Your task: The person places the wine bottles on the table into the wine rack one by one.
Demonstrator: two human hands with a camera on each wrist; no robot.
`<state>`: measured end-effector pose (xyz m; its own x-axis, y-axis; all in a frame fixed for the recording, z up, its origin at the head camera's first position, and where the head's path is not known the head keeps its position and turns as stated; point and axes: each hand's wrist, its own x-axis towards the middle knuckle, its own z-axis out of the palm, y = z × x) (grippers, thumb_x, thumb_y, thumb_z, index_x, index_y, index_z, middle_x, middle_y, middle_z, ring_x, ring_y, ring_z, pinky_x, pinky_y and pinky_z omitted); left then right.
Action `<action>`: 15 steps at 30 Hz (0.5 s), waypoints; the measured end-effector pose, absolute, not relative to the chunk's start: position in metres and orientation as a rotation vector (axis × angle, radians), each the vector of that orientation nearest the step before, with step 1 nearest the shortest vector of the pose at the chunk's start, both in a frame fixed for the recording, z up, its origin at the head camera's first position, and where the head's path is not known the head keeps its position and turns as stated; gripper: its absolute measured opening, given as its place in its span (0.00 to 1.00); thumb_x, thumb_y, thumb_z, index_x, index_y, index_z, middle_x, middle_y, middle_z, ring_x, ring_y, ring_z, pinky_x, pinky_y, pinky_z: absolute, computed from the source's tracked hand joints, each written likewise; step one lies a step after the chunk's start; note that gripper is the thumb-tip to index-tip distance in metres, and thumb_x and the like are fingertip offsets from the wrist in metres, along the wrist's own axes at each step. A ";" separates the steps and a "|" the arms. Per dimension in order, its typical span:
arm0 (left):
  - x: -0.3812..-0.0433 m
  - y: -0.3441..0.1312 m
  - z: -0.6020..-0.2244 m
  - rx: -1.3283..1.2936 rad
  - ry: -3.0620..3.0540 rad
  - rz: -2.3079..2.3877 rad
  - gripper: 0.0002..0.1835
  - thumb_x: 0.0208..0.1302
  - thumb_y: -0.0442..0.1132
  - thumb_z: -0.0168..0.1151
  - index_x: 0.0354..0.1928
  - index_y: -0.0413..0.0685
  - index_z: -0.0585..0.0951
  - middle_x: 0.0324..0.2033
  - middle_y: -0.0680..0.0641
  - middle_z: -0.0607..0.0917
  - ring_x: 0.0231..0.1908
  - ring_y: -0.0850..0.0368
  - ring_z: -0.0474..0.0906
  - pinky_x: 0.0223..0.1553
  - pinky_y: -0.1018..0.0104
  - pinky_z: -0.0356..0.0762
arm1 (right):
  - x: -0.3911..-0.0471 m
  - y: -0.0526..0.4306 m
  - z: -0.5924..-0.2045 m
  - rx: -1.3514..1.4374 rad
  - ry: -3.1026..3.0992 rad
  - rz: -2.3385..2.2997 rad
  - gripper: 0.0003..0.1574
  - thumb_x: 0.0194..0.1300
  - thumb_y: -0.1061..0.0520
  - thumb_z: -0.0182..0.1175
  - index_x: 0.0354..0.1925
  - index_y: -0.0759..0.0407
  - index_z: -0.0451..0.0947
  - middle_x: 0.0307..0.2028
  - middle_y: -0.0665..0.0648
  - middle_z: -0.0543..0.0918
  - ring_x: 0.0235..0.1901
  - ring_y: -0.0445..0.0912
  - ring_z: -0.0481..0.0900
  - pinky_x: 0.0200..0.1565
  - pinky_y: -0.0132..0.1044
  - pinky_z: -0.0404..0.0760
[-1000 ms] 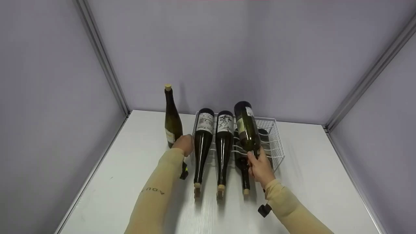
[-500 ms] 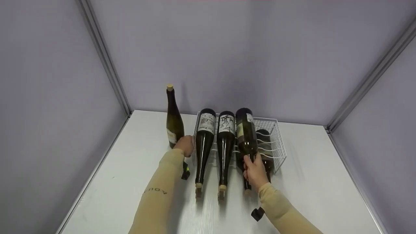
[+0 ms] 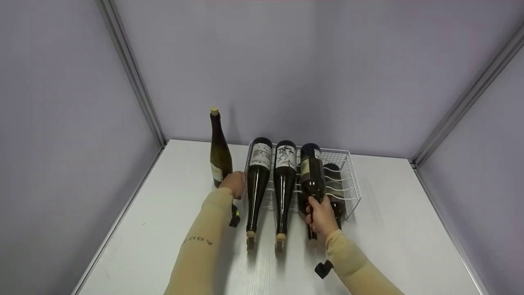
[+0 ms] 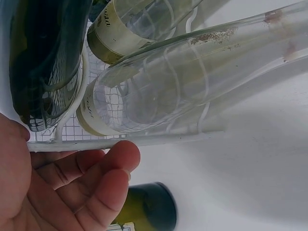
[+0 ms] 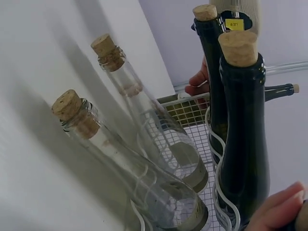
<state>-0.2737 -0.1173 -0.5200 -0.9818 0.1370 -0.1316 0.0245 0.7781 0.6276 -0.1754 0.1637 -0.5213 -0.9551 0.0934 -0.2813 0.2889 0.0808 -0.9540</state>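
My right hand (image 3: 321,217) grips the neck of a dark wine bottle (image 3: 312,176), which lies base-away on the upper tier of a white wire rack (image 3: 352,184). Its neck end is hidden by the hand in the head view. My left hand (image 3: 233,184) holds the rack's left side; in the left wrist view its curled fingers (image 4: 122,156) sit at the wire rim. Two long-necked corked bottles (image 3: 258,184) (image 3: 284,184) lie side by side to the left of the held one. Below, a bottle (image 3: 333,180) rests in the lower tier at right.
A corked green bottle (image 3: 220,157) stands upright on the white table (image 3: 155,229), just left of the rack. Two clear corked bottles (image 5: 159,130) (image 5: 139,168) lie in the lower tier. Grey walls (image 3: 262,73) close the back and both sides.
My right hand has lowered the wine bottle, its base dropping and coming nearer, so it now lies in line with the other two. The left hand stays at the rack.
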 end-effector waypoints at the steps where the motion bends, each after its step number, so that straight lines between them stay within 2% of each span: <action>1: -0.274 -0.117 -0.520 0.130 2.803 0.981 0.25 0.78 0.42 0.34 0.20 0.46 0.70 0.18 0.47 0.78 0.18 0.54 0.78 0.29 0.62 0.78 | -0.176 0.164 -0.521 0.399 2.176 -2.008 0.22 0.74 0.46 0.45 0.59 0.53 0.55 0.29 0.55 0.72 0.16 0.43 0.68 0.11 0.33 0.62; 5: -0.273 -0.118 -0.519 0.149 2.832 0.957 0.26 0.78 0.42 0.32 0.20 0.47 0.71 0.17 0.46 0.79 0.16 0.53 0.79 0.31 0.61 0.78 | -0.176 0.166 -0.521 0.397 2.090 -2.058 0.23 0.74 0.47 0.47 0.60 0.53 0.54 0.31 0.56 0.73 0.17 0.43 0.69 0.11 0.31 0.62; 10: -0.272 -0.117 -0.519 0.144 2.828 0.980 0.25 0.78 0.41 0.33 0.20 0.46 0.70 0.19 0.45 0.79 0.16 0.53 0.79 0.25 0.62 0.78 | -0.175 0.169 -0.519 0.377 2.037 -2.062 0.24 0.74 0.47 0.48 0.60 0.54 0.53 0.35 0.58 0.76 0.20 0.44 0.74 0.12 0.30 0.64; 15: -0.271 -0.117 -0.520 0.133 2.805 1.002 0.24 0.77 0.41 0.34 0.21 0.46 0.71 0.19 0.45 0.79 0.14 0.55 0.79 0.22 0.63 0.77 | -0.174 0.175 -0.518 0.378 2.065 -2.059 0.33 0.72 0.44 0.53 0.64 0.55 0.50 0.42 0.63 0.75 0.27 0.49 0.79 0.17 0.34 0.72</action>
